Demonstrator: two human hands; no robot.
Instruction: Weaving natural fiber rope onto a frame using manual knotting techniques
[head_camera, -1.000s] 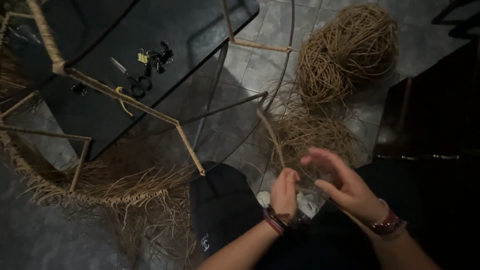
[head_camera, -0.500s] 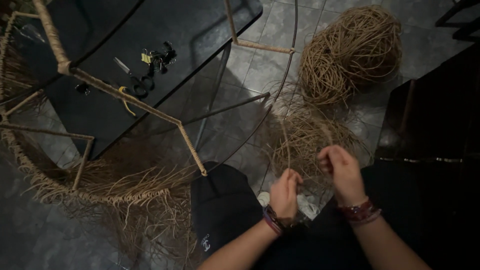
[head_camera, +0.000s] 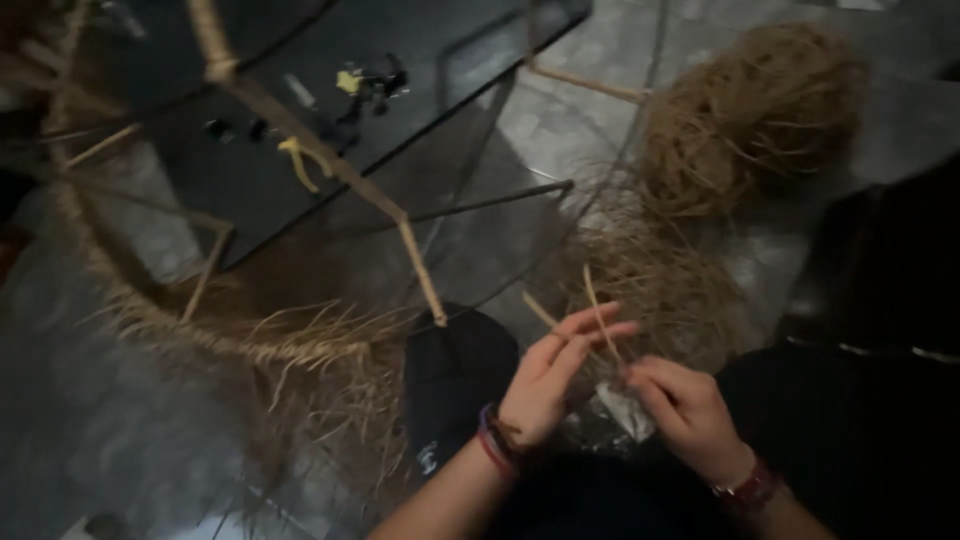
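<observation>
Fingers of both hands — left hand (head_camera: 545, 385), right hand (head_camera: 685, 415) — pinch blurred straw strands (head_camera: 600, 318).

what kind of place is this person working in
Probably a craft workshop for weaving natural fibre: a bundle of straw-like fibre lies on the floor, a fibre-wrapped frame stands nearby, and the left hand holds thin strips.

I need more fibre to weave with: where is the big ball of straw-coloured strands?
In the head view the ball of strands sits on the grey floor at upper right, beyond the loose fibre pile above both hands.
</observation>
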